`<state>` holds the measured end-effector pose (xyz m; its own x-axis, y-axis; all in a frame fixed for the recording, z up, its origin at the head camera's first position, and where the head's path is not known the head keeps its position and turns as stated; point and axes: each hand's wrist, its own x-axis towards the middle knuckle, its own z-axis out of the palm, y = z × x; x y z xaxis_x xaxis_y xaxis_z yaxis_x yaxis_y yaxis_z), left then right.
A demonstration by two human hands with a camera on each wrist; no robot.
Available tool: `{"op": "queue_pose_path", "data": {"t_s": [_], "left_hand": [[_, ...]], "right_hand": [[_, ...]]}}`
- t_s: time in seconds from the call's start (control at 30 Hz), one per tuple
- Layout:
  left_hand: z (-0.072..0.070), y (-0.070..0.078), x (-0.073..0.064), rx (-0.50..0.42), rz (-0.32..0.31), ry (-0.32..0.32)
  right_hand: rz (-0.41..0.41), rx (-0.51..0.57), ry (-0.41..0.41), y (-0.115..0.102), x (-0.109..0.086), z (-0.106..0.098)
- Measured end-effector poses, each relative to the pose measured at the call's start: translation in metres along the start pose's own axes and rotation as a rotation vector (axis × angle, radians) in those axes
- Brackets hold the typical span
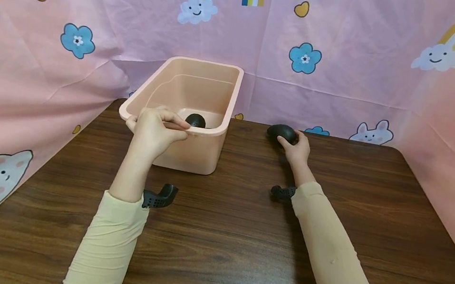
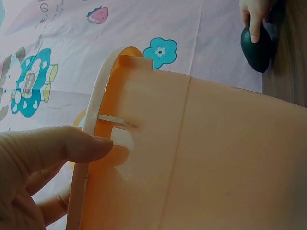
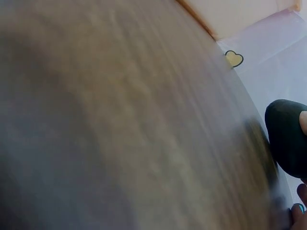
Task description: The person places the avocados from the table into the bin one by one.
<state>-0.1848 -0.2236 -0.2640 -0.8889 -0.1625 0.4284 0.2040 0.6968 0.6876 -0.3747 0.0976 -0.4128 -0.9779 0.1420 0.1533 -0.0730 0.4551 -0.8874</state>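
A pale pink plastic bin [image 1: 196, 152] stands on the table at the back, left of centre. My left hand [image 1: 152, 132] pinches its near rim, with the thumb [image 2: 88, 146] on the outer wall and fingers on the other side. Inside, a dark rounded thing [image 1: 196, 120] lies on the bottom, partly hidden by the rim. Right of the bin, my right hand [image 1: 298, 152] grips a smooth, dark green avocado [image 1: 281, 133] near the table's back edge. In the right wrist view the avocado [image 3: 287, 136] shows at the right, with fingertips on it.
The dark wooden table [image 1: 218, 241] is bounded by a pink and lilac printed cloth [image 1: 349, 71] at the back and sides. A black camera mount [image 1: 160, 196] sticks out from the left wrist, and another mount [image 1: 283, 193] from the right.
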Motion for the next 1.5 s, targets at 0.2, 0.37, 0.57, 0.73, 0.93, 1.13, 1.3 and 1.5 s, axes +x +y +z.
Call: {"op": "queue_pose_path", "data": {"t_s": [0.2, 0.37, 0.57, 0.73, 0.93, 1.13, 1.3, 1.5], "left_hand": [[-0.001, 0.001, 0.000, -0.004, 0.008, 0.014], [-0.001, 0.000, 0.000, -0.010, 0.006, 0.011], [0.001, 0.000, -0.001, -0.018, 0.010, 0.011], [0.001, 0.000, -0.001, -0.015, 0.015, 0.010], [0.001, 0.000, -0.002, -0.015, 0.012, 0.007], [0.002, -0.001, -0.001, -0.007, 0.006, 0.006], [0.002, 0.000, 0.000, -0.013, -0.001, 0.006], [0.000, 0.001, 0.000, -0.017, -0.005, -0.003]], "right_hand": [[-0.044, -0.016, -0.004, 0.001, -0.001, -0.001], [-0.051, -0.020, -0.019, 0.002, -0.003, -0.001], [-0.079, -0.002, -0.028, 0.004, -0.007, -0.005], [-0.099, -0.006, -0.029, 0.004, -0.010, -0.008], [-0.119, 0.005, -0.022, 0.000, -0.012, -0.012], [-0.137, -0.012, -0.013, -0.003, -0.014, -0.014], [-0.152, -0.024, 0.007, -0.005, -0.015, -0.014], [-0.150, -0.022, 0.018, -0.009, -0.018, -0.015]]}}
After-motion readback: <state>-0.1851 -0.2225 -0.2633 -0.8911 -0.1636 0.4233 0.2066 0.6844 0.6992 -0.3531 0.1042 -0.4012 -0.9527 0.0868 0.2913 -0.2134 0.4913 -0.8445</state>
